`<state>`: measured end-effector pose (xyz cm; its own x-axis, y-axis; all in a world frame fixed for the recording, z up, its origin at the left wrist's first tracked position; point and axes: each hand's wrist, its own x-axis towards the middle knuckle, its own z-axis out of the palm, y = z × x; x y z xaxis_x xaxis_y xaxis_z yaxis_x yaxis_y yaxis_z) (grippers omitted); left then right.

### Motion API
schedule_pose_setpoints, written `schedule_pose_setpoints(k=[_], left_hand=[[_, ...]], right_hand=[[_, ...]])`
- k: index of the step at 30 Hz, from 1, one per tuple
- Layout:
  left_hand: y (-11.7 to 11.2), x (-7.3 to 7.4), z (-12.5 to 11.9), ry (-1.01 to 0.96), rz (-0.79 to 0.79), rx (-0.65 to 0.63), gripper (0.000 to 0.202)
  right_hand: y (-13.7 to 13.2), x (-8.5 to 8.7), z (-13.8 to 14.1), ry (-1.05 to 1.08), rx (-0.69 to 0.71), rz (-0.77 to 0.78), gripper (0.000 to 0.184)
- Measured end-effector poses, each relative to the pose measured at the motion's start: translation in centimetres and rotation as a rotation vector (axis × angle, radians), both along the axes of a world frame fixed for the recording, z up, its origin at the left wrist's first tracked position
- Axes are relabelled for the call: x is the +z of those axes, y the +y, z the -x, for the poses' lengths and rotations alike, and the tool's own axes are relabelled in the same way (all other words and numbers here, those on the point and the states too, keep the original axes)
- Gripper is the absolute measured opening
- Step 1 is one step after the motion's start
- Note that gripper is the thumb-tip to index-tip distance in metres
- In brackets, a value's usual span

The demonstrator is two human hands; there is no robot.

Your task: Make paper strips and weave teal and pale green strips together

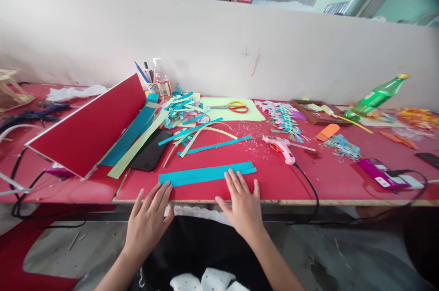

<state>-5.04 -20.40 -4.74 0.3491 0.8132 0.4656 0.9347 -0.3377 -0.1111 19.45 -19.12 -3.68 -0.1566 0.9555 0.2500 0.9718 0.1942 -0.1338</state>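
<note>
A wide blue paper strip (202,174) with a crease along its length lies flat near the front edge of the red table. My left hand (148,215) rests its fingertips at the strip's left end, fingers stretched out. At the other end, my right hand (243,206) lies with fingers spread, its fingertips on the strip's lower edge. Neither hand grips anything. Beyond the strip are narrow blue strips (219,144) and thin pale yellow strips (197,138).
A pink glue gun (284,150) with a black cord lies at right. Scissors (233,107) rest on pale green paper (212,115). A black phone (150,150) and a red board (92,129) are at left. A green bottle (375,97) and purple power strip (380,174) sit far right.
</note>
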Motion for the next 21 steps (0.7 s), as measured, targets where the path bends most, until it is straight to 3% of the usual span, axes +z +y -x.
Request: schedule_pose_setpoints(k=[4,7,9,12,16,21], left_hand=[[-0.2,1.4,-2.3,-0.009,0.054,-0.042,0.063],[0.3,2.5,-5.8,0.038,0.140,-0.219,0.061],[0.9,2.7,-8.3,0.033,0.174,-0.304,0.063],[1.6,2.4,-10.7,0.007,0.226,-0.324,0.067],[1.5,1.7,-10.3,-0.005,0.265,-0.207,0.068],[-0.1,1.3,-6.4,0.032,0.241,-0.053,0.061]], right_hand=[[0.1,-0.2,-2.4,-0.055,-0.075,-0.007,0.056],[0.1,-0.3,-2.6,-0.076,-0.079,-0.014,0.057],[0.1,-0.3,-2.5,-0.084,-0.082,-0.014,0.057],[0.1,-0.3,-2.3,-0.090,-0.081,-0.011,0.057],[0.1,-0.3,-2.3,-0.088,-0.087,-0.019,0.057],[0.0,-0.5,-2.3,-0.068,-0.100,-0.019,0.056]])
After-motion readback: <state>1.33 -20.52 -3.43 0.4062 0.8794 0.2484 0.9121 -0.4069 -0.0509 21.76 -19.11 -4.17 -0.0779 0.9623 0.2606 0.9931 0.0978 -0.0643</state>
